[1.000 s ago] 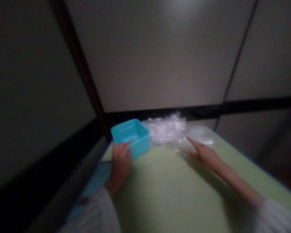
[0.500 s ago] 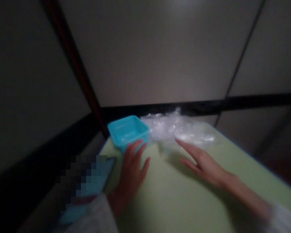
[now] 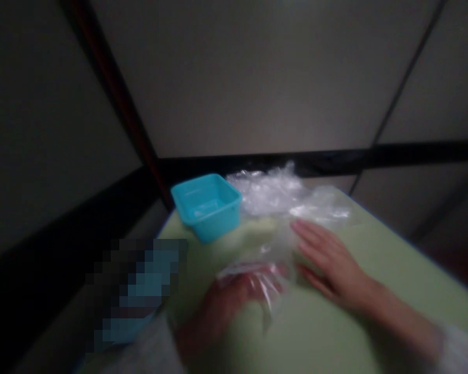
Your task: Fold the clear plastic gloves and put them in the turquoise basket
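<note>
The pale green bench (image 3: 315, 332) has a blue edge. Near its far left corner stands an open turquoise container (image 3: 218, 222), upright. Just beside it, to the right, lies a heap of crumpled clear plastic (image 3: 267, 192), with flatter, shiny clear film (image 3: 327, 208) further right. On the near left side is a light blue item (image 3: 150, 278), partly pixelated and too unclear to identify.

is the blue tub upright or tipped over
Upright: the blue tub sits with its open top facing up and its rim visible all round.
</note>
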Tool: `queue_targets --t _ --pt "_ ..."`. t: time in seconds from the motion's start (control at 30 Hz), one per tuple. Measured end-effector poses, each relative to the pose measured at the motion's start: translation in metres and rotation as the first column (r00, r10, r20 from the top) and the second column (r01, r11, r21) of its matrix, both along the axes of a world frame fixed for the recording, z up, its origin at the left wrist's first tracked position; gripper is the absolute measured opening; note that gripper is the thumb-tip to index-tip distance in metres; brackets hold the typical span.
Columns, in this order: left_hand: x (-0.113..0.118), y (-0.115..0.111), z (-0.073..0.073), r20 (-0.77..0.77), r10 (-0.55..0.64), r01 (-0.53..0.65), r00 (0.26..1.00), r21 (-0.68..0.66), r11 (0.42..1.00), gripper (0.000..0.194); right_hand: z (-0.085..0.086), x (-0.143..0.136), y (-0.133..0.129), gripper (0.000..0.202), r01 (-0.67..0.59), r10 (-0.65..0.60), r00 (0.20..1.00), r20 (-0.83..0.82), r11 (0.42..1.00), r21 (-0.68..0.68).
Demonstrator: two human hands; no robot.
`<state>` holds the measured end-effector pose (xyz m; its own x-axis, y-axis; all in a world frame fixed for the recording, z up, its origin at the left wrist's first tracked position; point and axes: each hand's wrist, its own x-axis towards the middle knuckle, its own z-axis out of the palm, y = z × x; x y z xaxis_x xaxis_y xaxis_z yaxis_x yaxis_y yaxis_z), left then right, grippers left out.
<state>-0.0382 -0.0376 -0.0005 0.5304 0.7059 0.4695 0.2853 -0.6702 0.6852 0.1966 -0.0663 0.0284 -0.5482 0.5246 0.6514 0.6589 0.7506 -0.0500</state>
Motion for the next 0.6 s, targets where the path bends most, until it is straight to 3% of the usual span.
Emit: queue_targets --t 0.03,0.1,0.13,0.17,0.2,0.27,0.33,0.37,0.4,0.47,0.53,0.6 --pt "-0.003 -0.001 0.003 -0.006 -0.058 0.057 0.998 -0.056 0.997 0.056 0.002 0.003 0.002 0.067 0.066 -0.072 0.986 -0.148 0.997 -0.042" --pt "-0.009 0.000 0.006 0.025 -0.154 0.156 0.988 -0.194 0.968 0.059 0.004 0.008 0.008 0.058 0.120 -0.206 0.884 -0.420 0.968 -0.221" --pt "-0.011 0.002 0.005 0.073 -0.199 0.212 0.977 -0.308 0.928 0.056 0.004 0.010 0.012 0.053 0.088 -0.266 0.814 -0.517 0.936 -0.342" --pt "-0.012 0.005 0.003 0.181 -0.223 0.284 0.958 -0.491 0.823 0.050 0.002 0.012 0.016 0.049 0.007 -0.316 0.752 -0.579 0.882 -0.472" --pt "-0.012 0.008 -0.001 0.282 -0.207 0.344 0.937 -0.638 0.688 0.045 0.000 0.014 0.021 0.047 -0.100 -0.361 0.704 -0.612 0.802 -0.588" --pt "-0.011 0.014 -0.009 0.341 -0.121 0.357 0.932 -0.815 0.456 0.041 -0.006 0.016 0.029 0.050 -0.331 -0.430 0.663 -0.613 0.565 -0.756" --pt "-0.010 0.018 -0.015 0.291 -0.052 0.290 0.955 -0.885 0.364 0.043 -0.014 0.016 0.035 0.057 -0.478 -0.457 0.661 -0.595 0.355 -0.803" --pt "-0.010 0.018 -0.016 0.271 -0.055 0.272 0.961 -0.896 0.350 0.046 -0.017 0.014 0.036 0.060 -0.506 -0.456 0.668 -0.587 0.299 -0.809" --pt "-0.011 0.017 -0.016 0.256 -0.075 0.266 0.964 -0.898 0.351 0.048 -0.019 0.013 0.036 0.062 -0.507 -0.447 0.682 -0.579 0.282 -0.815" --pt "-0.012 0.013 -0.011 0.233 -0.151 0.274 0.961 -0.884 0.378 0.053 -0.022 0.009 0.035 0.066 -0.441 -0.399 0.733 -0.550 0.337 -0.832" --pt "-0.014 0.010 -0.004 0.182 -0.200 0.253 0.963 -0.869 0.426 0.054 -0.023 0.006 0.033 0.071 -0.325 -0.326 0.802 -0.501 0.466 -0.823" --pt "-0.014 0.009 0.001 0.097 -0.166 0.170 0.981 -0.842 0.512 0.054 -0.024 0.006 0.031 0.070 -0.196 -0.262 0.860 -0.437 0.621 -0.759"
